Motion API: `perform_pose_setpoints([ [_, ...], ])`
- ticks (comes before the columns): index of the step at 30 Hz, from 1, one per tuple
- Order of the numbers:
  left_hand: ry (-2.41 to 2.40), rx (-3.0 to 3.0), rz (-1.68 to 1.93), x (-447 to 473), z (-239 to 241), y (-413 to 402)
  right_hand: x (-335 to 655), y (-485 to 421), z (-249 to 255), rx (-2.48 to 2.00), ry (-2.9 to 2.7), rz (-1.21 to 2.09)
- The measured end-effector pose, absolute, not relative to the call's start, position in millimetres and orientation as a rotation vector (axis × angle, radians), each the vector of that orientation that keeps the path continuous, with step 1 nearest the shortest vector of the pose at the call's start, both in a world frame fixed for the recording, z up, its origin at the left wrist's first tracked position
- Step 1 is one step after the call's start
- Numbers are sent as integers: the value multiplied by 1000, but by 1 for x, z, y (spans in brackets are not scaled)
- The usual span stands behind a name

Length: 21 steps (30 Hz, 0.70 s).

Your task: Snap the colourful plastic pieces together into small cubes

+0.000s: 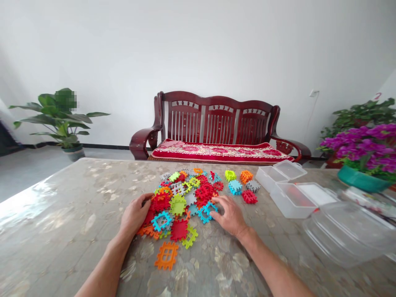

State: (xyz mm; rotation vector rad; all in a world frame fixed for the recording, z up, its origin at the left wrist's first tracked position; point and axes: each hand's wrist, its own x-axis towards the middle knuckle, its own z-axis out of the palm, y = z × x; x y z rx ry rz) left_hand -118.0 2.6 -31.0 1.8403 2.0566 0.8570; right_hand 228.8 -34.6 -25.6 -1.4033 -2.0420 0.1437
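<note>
A loose heap of plastic interlocking building tiles in red, blue, green, orange and grey lies on the table between my hands. My left hand (136,212) is cupped against the heap's left side, beside a red tile (161,202), thumb and fingers apart. On the right side, my right hand (230,215) rests with fingers spread, its fingertips at a blue window tile (206,213). Nearest me lies an orange window tile (167,255), apart from the heap. A solid red tile (179,229) and a green frame tile (190,237) are at the heap's front.
Right of the heap stand small assembled cubes: green (230,175), orange (246,177), blue (235,187), grey (253,186) and red (249,196). Clear plastic boxes (291,202), a large clear lid (349,231) and a teal flowerpot (361,179) sit further right. A wooden bench (216,123) stands behind.
</note>
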Motion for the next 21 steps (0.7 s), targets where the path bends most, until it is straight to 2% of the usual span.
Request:
perform_pose_setpoints([
  [10,2066,1826,866,-117,-30,2,218,-37,-32,-1530,-2029,202],
  [21,2054,1829,866,-117,-30,3,258,-19,-49,-1399,-1793,223],
])
